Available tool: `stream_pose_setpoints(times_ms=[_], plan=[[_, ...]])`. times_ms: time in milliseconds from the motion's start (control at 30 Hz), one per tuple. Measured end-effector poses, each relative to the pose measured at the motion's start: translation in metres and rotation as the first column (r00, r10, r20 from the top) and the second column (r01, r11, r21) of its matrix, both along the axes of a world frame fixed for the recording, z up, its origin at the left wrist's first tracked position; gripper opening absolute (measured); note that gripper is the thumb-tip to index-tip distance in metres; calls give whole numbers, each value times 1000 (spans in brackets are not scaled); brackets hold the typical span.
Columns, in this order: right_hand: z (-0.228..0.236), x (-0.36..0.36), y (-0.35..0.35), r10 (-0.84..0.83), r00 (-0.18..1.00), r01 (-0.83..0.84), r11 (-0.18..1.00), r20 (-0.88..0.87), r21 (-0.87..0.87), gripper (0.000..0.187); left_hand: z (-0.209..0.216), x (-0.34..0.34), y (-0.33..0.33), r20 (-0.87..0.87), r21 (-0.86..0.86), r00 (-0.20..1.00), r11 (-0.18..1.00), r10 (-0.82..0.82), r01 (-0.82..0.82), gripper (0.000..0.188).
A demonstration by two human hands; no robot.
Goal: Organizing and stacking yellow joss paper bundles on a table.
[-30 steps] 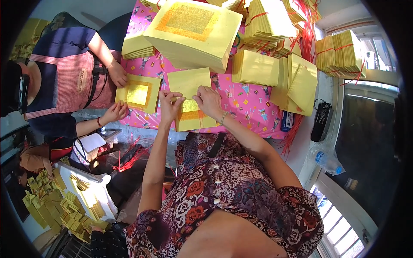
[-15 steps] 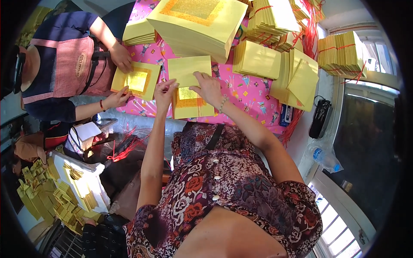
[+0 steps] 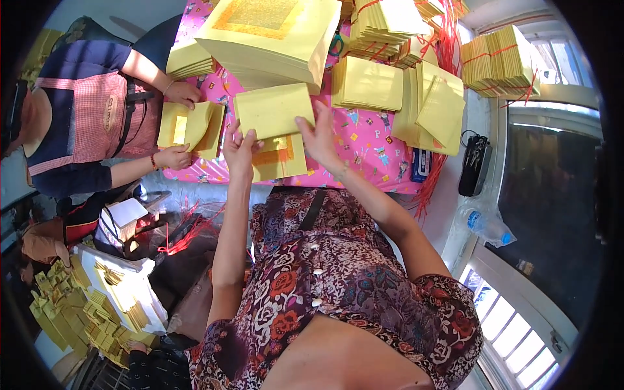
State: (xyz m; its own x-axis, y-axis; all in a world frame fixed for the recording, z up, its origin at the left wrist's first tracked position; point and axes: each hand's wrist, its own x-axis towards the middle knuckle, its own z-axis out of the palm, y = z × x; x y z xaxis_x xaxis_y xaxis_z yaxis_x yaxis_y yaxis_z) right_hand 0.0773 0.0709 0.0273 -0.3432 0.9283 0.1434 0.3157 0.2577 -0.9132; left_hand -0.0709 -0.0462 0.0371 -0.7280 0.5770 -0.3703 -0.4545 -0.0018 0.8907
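A folded sheet of yellow paper (image 3: 273, 109) is raised a little above the pink table. At its lower left corner my left hand (image 3: 239, 153) pinches it between thumb and fingers. Against its right edge rests the thumb of my right hand (image 3: 320, 138); the other fingers are stretched apart beside the edge. Partly hidden below lies another yellow sheet (image 3: 289, 166) with an orange and gold panel. Just beyond stands a tall stack of yellow paper (image 3: 273, 49), a gold square on top.
Left of me, a co-worker's hands (image 3: 174, 157) bend a yellow sheet (image 3: 208, 140). Folded yellow stacks (image 3: 367, 84) and red-tied bundles (image 3: 500, 65) stand at the right. Red strings (image 3: 447, 39) hang there. A water bottle (image 3: 489, 227) lies by the window; yellow folded pieces (image 3: 107, 322) lie lower left.
The folded paper has come up off the sheet below and tilted, its left end now in my left hand. My right fingers have spread. The co-worker's sheet has been bent over.
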Motion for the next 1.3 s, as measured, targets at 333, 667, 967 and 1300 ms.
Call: stream_pose_setpoints(times_ms=[333, 667, 967, 1300], plan=[[-37, 147, 8, -255, 927, -32, 676, -275, -737, 33, 24, 38, -22, -523, -415, 691, 857, -499, 305, 61], [-73, 165, -1, -426, 650, 205, 896, 629, 395, 42, 8, 27, -53, -630, -716, 38, 598, -776, 361, 55], [26, 77, -30, 554, 758, -631, 756, 344, 174, 31, 19, 14, -46, -628, -672, 75, 588, -775, 449, 47], [15, 60, -25, 644, 690, -693, 719, 332, 45, 13, 5, 4, -48, -431, -548, 445, 620, -785, 562, 19]])
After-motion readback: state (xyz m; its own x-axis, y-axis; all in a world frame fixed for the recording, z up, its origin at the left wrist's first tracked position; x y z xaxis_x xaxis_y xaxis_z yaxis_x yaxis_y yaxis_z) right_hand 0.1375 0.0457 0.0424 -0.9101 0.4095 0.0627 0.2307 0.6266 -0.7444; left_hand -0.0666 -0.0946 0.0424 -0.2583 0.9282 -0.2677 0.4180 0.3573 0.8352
